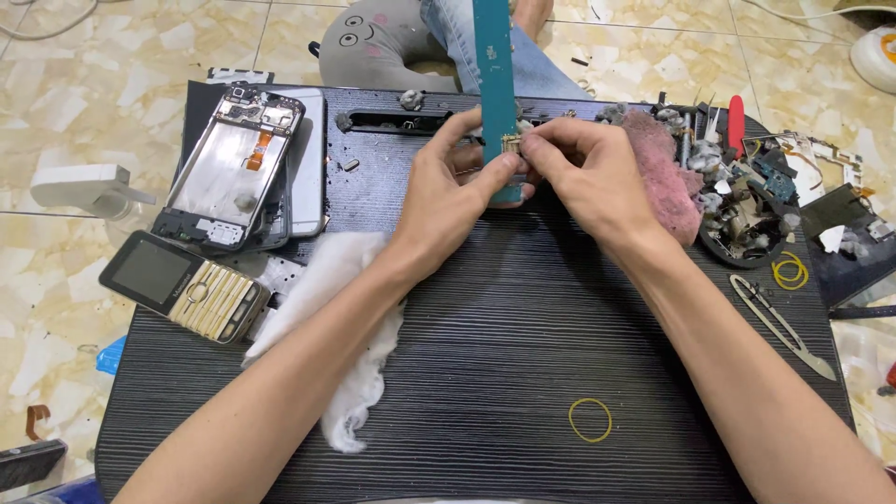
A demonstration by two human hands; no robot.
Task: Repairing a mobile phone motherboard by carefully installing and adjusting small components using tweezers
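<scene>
Nearest to you, a yellow rubber band (590, 419) lies flat on the dark ribbed tabletop (523, 317), and a tuft of white cotton wool (359, 317) spreads out under your left forearm. Just left of that sits a small keypad phone (185, 287) with gold keys, lying at the table's left edge. On your right, a pair of thread snips (782, 325) rests beside a second yellow band (791, 271). Further up, your left hand (446, 191) and right hand (583, 173) meet at the middle of the table around a long teal circuit board (495, 75), which stands roughly upright with its lower end between your fingers. Your left thumb and fingers are closed on the board's lower part; your right fingertips are pinched together at a small gold component on it, though what they grip there is too small to make out. Beyond your right hand lies a pink cloth (665, 173) next to a heap of small parts (742, 201). Far left, an opened phone frame (233, 168) rests on another handset.
</scene>
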